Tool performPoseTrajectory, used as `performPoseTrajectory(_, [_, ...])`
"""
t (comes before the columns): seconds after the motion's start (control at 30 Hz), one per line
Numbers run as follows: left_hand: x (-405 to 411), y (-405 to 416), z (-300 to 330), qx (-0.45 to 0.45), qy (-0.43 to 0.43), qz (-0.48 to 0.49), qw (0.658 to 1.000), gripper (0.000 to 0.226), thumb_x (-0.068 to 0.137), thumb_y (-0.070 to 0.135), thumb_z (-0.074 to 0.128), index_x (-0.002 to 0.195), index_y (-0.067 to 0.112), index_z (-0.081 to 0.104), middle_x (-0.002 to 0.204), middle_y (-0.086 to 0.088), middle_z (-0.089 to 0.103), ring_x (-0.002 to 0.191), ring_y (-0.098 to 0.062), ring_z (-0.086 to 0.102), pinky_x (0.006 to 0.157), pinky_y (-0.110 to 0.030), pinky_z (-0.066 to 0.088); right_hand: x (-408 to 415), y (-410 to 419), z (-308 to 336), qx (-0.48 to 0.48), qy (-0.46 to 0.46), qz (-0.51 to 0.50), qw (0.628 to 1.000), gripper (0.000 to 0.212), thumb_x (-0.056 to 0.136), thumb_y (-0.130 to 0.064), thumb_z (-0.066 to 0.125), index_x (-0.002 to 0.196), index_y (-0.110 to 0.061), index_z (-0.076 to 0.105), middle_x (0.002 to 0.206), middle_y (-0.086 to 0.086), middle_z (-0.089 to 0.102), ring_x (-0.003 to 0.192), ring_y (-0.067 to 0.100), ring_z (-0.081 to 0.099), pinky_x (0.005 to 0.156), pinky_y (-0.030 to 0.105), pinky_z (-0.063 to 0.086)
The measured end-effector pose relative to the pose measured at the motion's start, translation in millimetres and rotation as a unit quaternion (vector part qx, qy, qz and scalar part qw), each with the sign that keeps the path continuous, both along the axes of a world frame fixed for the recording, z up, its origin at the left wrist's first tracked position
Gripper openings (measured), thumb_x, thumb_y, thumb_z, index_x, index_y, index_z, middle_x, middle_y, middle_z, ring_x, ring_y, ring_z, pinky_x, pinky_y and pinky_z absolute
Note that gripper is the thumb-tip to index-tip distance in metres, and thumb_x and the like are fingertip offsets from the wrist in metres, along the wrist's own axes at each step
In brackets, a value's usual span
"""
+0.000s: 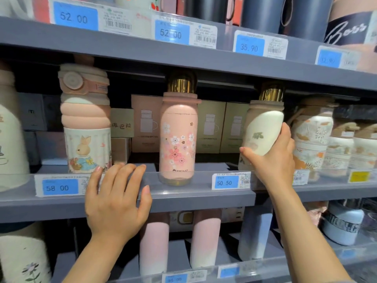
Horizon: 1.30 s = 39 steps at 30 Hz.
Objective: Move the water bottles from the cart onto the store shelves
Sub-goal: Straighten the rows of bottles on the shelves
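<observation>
Cream-white bottle with a gold screw cap and a faint leaf print (262, 129) leans to the right on the middle grey shelf (126, 203), its foot at the front edge near the 50.50 price tag (226, 182). The right hand (273, 158) grips it round the lower body, thumb across the front and fingertips curled over the right side. The left hand (116, 199) is spread flat with straight fingers, resting against the clear plastic price rail (173, 185) and holding nothing.

Judging by the smooth matte shell and metal cap, this is likely a rigid insulated flask: stiff, moderately weighty even when empty, and somewhat slick. A wrap round the lower body, as here, seems sound; the narrower collar under the cap would give less purchase. Tilted as it is, it could knock the pink cherry-blossom bottle with gold cap (178, 137) well to its left or the floral cream bottles (312, 139) just beside it on the right.

The bottle's base is hidden behind the hand and rail, so whether it is seated on the shelf cannot be told. No cart is in view. Right-hand stock is blurred, and the boxes behind sit in shadow.
</observation>
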State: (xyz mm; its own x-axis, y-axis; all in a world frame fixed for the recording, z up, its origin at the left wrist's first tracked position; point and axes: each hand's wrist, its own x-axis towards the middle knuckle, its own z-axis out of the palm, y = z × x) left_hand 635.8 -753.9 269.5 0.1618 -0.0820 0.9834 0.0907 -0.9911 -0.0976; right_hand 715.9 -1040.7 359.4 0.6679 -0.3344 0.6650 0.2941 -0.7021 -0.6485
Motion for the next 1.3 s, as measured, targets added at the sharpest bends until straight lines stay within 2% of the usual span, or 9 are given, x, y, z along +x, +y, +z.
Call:
performPoseTrajectory(0.2, [1.0,0.0,-0.2,-0.001,-0.003,0.005,1.0,0.039,0.094,0.029,0.039,0.112,0.008,0.066,0.108,-0.011,0.068,0.104,-0.032,0.061,0.099,-0.052,0.037,-2.5,-11.8,8.0,0.001,-0.002,0.11,0.994,0.107,0.063,-0.031,0.085,0.145,-0.035,0.016,0.128,0.005,0.05,0.109,0.029,0.054,0.087,0.053,0.051])
performPoseTrajectory(0.43, [0.6,0.1,-0.3,0.0,-0.001,0.005,1.0,0.039,0.094,0.029,0.038,0.112,0.008,0.066,0.108,-0.012,0.068,0.103,-0.034,0.063,0.099,-0.052,0.038,-1.4,-3.7,8.7,0.011,0.014,0.245,0.969,0.098,0.066,-0.021,0.084,0.141,-0.035,0.022,0.113,-0.008,0.056,0.096,0.01,0.059,0.075,0.035,0.055])
performPoseTrajectory(0.63, [1.3,1.1,-0.9,0.004,-0.003,0.003,1.0,0.038,0.094,0.03,0.038,0.114,0.009,0.063,0.109,-0.012,0.068,0.106,-0.031,0.058,0.099,-0.052,0.037,-1.6,-11.9,8.6,0.035,0.062,0.321,0.944,0.094,0.075,-0.01,0.077,0.146,-0.035,0.021,0.118,-0.016,0.054,0.106,0.009,0.059,0.079,0.031,0.054])
performPoseTrajectory(0.73, [0.5,0.5,0.5,0.002,-0.001,0.005,1.0,0.039,0.094,0.03,0.037,0.113,0.009,0.064,0.109,-0.012,0.068,0.105,-0.032,0.06,0.099,-0.052,0.037,-5.6,-5.8,9.6,0.024,0.07,0.29,0.954,0.092,0.074,-0.039,0.079,0.145,-0.038,0.02,0.128,-0.007,0.051,0.115,0.017,0.056,0.087,0.04,0.053])
performPoseTrajectory(0.83, [-1.0,0.0,0.8,0.002,0.004,0.01,1.0,0.04,0.094,0.03,0.037,0.113,0.008,0.065,0.109,-0.011,0.067,0.103,-0.033,0.062,0.099,-0.052,0.037,-13.9,13.5,5.8,-0.019,0.058,0.119,0.991,0.125,0.053,-0.071,0.077,0.15,-0.031,0.008,0.144,0.005,0.032,0.126,0.026,0.044,0.096,0.049,0.047])
performPoseTrajectory(0.93, [-1.6,0.4,0.4,0.004,0.007,0.011,1.0,0.041,0.095,0.03,0.037,0.113,0.008,0.065,0.11,-0.012,0.067,0.104,-0.033,0.063,0.099,-0.052,0.037,-19.5,24.7,0.7,-0.041,0.039,0.051,0.997,0.13,0.059,-0.059,0.082,0.153,-0.024,-0.001,0.145,0.011,0.028,0.129,0.032,0.04,0.096,0.047,0.042])
performPoseTrajectory(1.03, [-1.4,0.8,0.3,0.001,0.008,0.01,1.0,0.041,0.095,0.03,0.036,0.113,0.008,0.065,0.11,-0.012,0.067,0.105,-0.032,0.061,0.099,-0.051,0.037,-12.0,15.4,2.0,-0.022,0.053,0.103,0.993,0.122,0.065,-0.047,0.084,0.154,-0.024,0.002,0.146,0.008,0.037,0.127,0.029,0.044,0.099,0.047,0.042])
performPoseTrajectory(1.2, [-1.7,0.5,0.7,-0.002,0.014,0.014,1.0,0.041,0.094,0.03,0.038,0.113,0.008,0.066,0.11,-0.011,0.067,0.104,-0.033,0.063,0.1,-0.051,0.036,-6.4,-3.4,10.6,-0.012,0.103,0.227,0.968,0.076,0.072,-0.029,0.08,0.132,-0.032,0.034,0.11,-0.013,0.061,0.1,0.013,0.061,0.08,0.037,0.052])
performPoseTrajectory(1.3, [-1.7,-0.5,0.2,-0.003,0.012,0.012,1.0,0.04,0.094,0.03,0.038,0.113,0.008,0.066,0.11,-0.011,0.067,0.104,-0.033,0.062,0.1,-0.051,0.036,-8.7,6.9,11.0,-0.013,0.117,0.202,0.972,0.088,0.062,-0.06,0.078,0.13,-0.032,0.03,0.117,-0.009,0.057,0.103,0.014,0.059,0.078,0.037,0.052])
